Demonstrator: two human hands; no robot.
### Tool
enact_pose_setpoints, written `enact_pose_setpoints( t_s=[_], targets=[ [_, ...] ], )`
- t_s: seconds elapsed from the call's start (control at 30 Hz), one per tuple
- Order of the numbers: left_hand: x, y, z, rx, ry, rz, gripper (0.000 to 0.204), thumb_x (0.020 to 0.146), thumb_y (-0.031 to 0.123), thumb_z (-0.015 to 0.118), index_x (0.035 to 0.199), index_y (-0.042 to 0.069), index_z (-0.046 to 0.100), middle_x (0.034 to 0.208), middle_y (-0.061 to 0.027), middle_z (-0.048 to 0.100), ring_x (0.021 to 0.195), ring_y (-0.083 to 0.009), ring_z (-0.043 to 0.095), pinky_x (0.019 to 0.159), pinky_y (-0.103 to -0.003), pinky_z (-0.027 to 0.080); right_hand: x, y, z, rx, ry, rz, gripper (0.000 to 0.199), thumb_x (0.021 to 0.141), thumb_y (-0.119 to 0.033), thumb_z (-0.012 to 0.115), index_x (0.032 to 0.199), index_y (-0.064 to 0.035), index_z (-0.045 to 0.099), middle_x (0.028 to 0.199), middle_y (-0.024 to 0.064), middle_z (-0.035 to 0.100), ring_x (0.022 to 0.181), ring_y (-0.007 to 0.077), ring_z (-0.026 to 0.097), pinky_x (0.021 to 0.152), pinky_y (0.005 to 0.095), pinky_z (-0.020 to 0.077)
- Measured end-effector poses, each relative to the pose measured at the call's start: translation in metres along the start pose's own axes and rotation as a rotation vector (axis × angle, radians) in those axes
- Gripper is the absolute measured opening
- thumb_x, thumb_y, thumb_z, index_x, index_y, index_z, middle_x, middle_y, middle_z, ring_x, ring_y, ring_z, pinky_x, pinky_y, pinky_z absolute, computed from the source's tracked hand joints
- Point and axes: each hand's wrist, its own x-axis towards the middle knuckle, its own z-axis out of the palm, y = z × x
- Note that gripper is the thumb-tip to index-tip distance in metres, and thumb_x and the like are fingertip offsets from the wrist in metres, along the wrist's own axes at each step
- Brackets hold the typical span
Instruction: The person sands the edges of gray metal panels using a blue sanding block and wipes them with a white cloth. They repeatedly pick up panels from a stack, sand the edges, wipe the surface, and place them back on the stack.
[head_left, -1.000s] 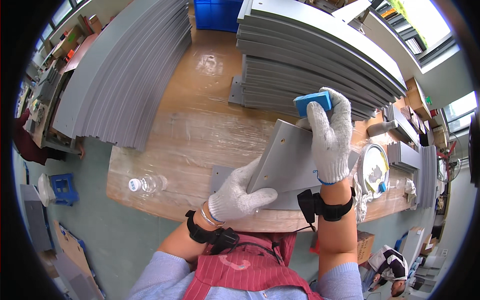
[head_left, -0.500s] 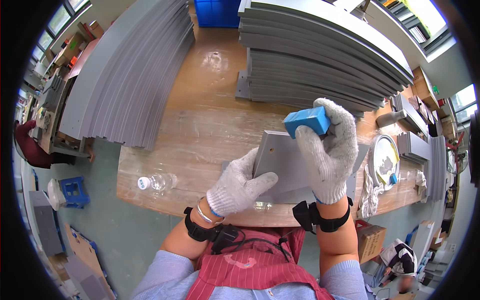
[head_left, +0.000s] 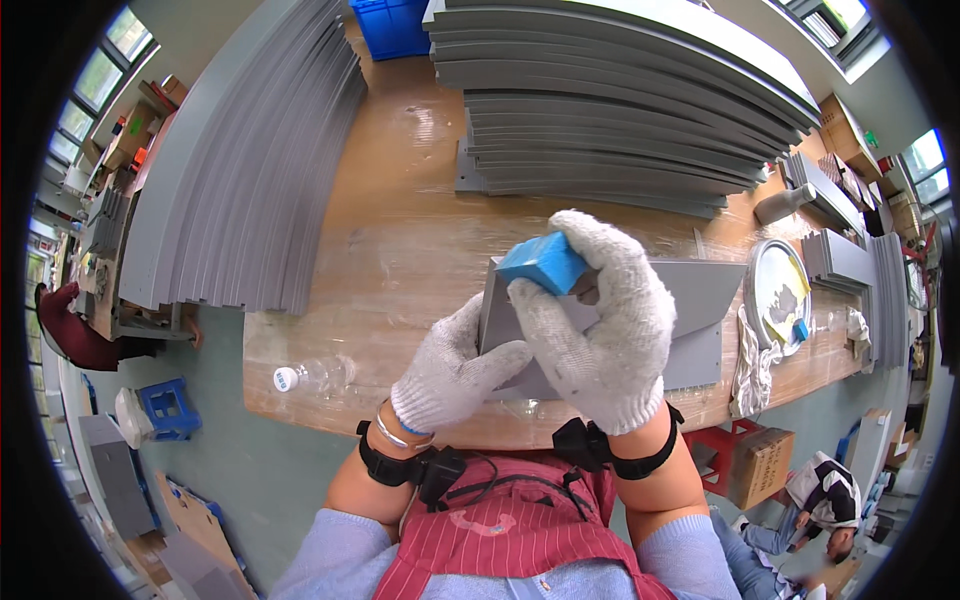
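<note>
A grey flat panel (head_left: 690,295) is raised at a tilt over the near side of the table. My left hand (head_left: 447,370), in a white knitted glove, is closed around the panel's left end, thumb on the near face. In my right hand (head_left: 610,330), gloved too, is a blue rectangular block (head_left: 543,263), pinched between thumb and fingers. The block sits at the panel's upper left edge; whether it touches the edge I cannot tell. Beneath, another grey panel (head_left: 695,365) lies on the table, partly covered. My right hand hides the middle of the raised panel.
Tall stacks of grey panels stand at the left (head_left: 240,190) and back (head_left: 610,140). A clear plastic bottle (head_left: 318,377) lies at the table's front left. A round white lid (head_left: 765,290), a white cloth (head_left: 748,375) and a grey bottle (head_left: 785,203) are at the right. A person (head_left: 825,490) sits at lower right.
My right hand has moved left with the blue block, to the panel's left end. The raised panel has tilted, and my left hand still grips it. The whole view has shifted slightly.
</note>
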Motion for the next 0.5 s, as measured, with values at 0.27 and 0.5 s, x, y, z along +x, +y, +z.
enact_pose_setpoints(
  t_s=[0.27, 0.5],
  targets=[
    [0.000, -0.002, 0.001, 0.015, 0.089, -0.030, 0.054, 0.088, 0.010, 0.071, 0.136, -0.006, 0.050, 0.120, -0.0104, 0.066, 0.105, -0.0153, 0.061, 0.093, -0.031, 0.051, -0.021, 0.076, -0.039, -0.152, 0.221, 0.219, 0.041, 0.078, -0.005, 0.080, 0.115, -0.0005, 0.064, 0.090, 0.0099, 0.070, 0.071, 0.0174, 0.068, 0.065, 0.0289, 0.0552],
    [0.008, -0.005, 0.009, 0.003, 0.223, -0.027, 0.056, 0.081, 0.004, 0.070, 0.133, -0.005, 0.051, 0.114, -0.0100, 0.066, 0.099, -0.0182, 0.064, 0.089, -0.031, 0.052, -0.013, 0.054, -0.020, -0.047, 0.042, 0.013, 0.048, 0.072, -0.009, 0.083, 0.115, -0.0041, 0.064, 0.093, 0.0135, 0.070, 0.079, 0.0289, 0.070, 0.071, 0.0355, 0.0558]
  ],
)
